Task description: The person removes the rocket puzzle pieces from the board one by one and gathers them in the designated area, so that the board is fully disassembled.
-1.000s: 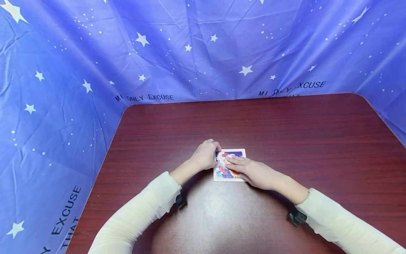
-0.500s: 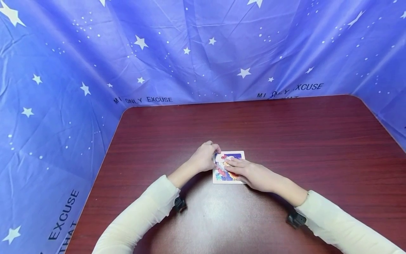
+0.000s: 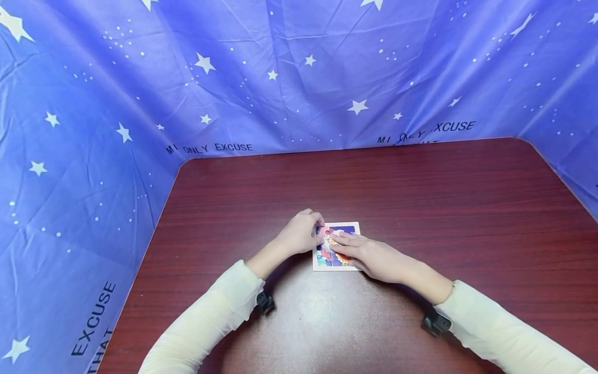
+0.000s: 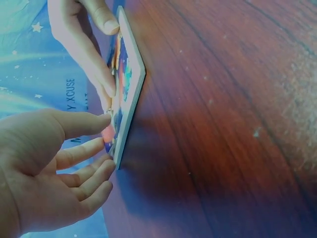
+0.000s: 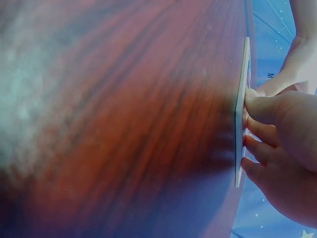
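Note:
A small square jigsaw puzzle [image 3: 327,257] with a white border and a colourful picture lies flat on the table. At its upper left corner my left hand [image 3: 299,232] arches over the edge. Its thumb and index finger pinch a pinkish puzzle piece [image 4: 108,133], low against the board in the left wrist view. My right hand [image 3: 380,259] lies across the puzzle's right side, fingers extended on the picture and hiding part of it. In the right wrist view, the right thumb [image 5: 260,106] rests at the board's near edge.
The dark red wood-grain table [image 3: 420,192] extends around the puzzle on all sides. Behind it and at the sides hangs a blue curtain [image 3: 299,104] with white stars and lettering. A black wrist camera [image 3: 436,322] sits below the right cuff.
The left fingers have shifted slightly at the puzzle's upper left corner, and the pinkish piece now shows between them. The right hand stays in place. The head view has tilted a little.

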Demonstrator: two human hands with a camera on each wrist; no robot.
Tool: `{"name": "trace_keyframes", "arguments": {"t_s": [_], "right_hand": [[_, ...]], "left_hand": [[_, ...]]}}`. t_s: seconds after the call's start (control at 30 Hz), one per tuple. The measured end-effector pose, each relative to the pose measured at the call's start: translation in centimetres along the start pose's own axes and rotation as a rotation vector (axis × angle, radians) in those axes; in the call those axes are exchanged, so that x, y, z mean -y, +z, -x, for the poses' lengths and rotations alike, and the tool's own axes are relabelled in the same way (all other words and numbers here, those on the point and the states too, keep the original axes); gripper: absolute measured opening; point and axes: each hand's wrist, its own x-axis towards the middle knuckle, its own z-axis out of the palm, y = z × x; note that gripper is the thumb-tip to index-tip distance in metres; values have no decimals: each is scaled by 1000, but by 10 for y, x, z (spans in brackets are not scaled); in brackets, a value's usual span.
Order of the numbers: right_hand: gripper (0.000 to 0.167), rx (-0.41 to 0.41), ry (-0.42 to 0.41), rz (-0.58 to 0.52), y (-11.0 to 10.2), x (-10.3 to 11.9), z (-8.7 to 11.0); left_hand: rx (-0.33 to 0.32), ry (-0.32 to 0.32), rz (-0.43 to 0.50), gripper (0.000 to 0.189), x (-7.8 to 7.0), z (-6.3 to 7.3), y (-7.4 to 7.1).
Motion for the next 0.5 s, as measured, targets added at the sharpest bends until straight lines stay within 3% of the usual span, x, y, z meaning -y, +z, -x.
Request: {"name": "trace_keyframes", "arguments": {"t_s": [0.33,0.5], "right_hand": [[42,0,10,-1,0,0,1],[42,-3,3,-6,0,0,1]], "left_hand": [[-40,-31,0,30,-1,0,5],[-80,-8,1,30,-3,1,5]]}}
